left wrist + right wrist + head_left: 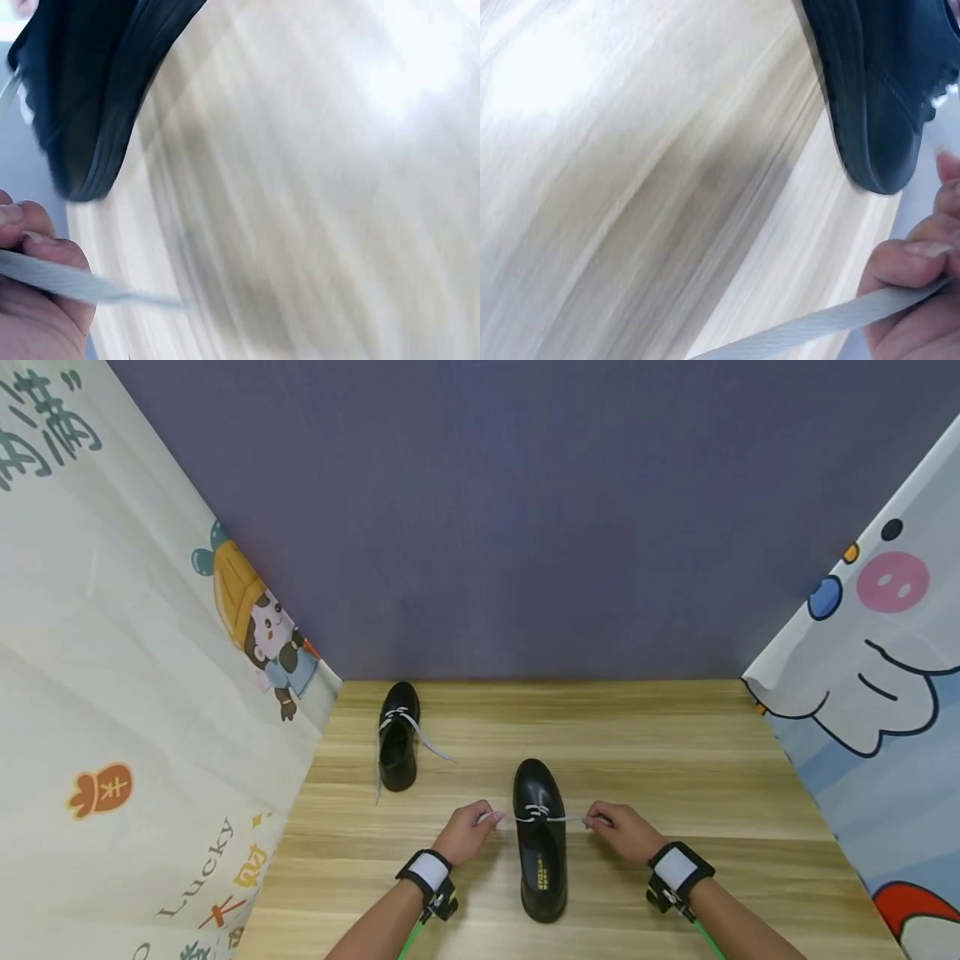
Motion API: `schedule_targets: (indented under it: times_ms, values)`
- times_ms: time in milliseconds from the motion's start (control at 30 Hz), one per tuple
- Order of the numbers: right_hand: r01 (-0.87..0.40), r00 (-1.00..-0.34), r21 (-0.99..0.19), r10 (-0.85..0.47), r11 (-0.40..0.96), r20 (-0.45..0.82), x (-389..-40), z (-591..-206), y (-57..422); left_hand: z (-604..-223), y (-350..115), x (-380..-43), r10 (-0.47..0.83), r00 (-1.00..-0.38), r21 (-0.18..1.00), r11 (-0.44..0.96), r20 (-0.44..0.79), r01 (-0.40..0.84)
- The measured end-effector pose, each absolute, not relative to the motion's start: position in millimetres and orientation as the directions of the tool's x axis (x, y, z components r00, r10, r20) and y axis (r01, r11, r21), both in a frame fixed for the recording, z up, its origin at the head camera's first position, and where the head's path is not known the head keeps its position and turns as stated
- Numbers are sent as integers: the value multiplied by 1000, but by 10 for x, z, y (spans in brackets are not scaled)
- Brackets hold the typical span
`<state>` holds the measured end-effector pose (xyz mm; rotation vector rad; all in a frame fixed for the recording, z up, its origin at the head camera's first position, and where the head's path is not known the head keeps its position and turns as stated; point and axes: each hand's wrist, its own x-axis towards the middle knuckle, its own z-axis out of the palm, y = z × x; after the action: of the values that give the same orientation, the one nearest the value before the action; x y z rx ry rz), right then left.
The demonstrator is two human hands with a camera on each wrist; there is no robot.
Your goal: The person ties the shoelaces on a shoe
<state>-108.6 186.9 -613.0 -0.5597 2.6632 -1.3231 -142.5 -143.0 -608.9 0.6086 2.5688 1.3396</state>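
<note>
In our view, the step in hand is drawing the lace (557, 819) even, and we should pull both sides with the same calm force, low over the shoe (541, 842), so that it does not turn or slide. Our left hand (467, 833) pinches one lace end at nine o'clock from the shoe; our right hand (626, 833) pinches the other at three o'clock. It would be good to compare the two lengths and keep the flat lace from twisting.

The shoe stands upright on the wooden surface (675, 743), between five and six o'clock in the head view, with its toe to twelve. It is black and smooth, with a light shine on the toe, a pale lace and yellow lettering inside, too small for us to read. At ten o'clock from it stands a second black shoe (398, 727), its lace ends hanging loose.
</note>
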Motion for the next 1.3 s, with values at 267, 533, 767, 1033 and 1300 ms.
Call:
schedule_targets:
  times_ms: [267, 533, 767, 1033, 1300]
  values:
    - [-186, -948, -789, -318, 585, -12, -1071, -6085, 2105, -6034, -1719, -1524, 380, -925, 830, 510, 18, 225]
    - [-168, -960, -773, -278, 612, -11, -1031, -6079, 2313, -6060, -1948, -1582, 367, -930, 833, 512, 8, 209]
    - [-182, -961, -872, -270, 455, 59, -991, -6083, 2424, -6007, -2077, -1629, 271, -962, 896, 420, 24, 141]
    - [-146, -965, -972, -243, 184, 100, -997, -5967, 2351, -5973, -1913, -1617, 169, -986, 1000, 13, -12, -10]
    - [-71, -895, -988, -428, -137, 123, -1042, -5985, 2282, -5952, -1717, -1575, 200, -975, 974, -178, -101, -138]
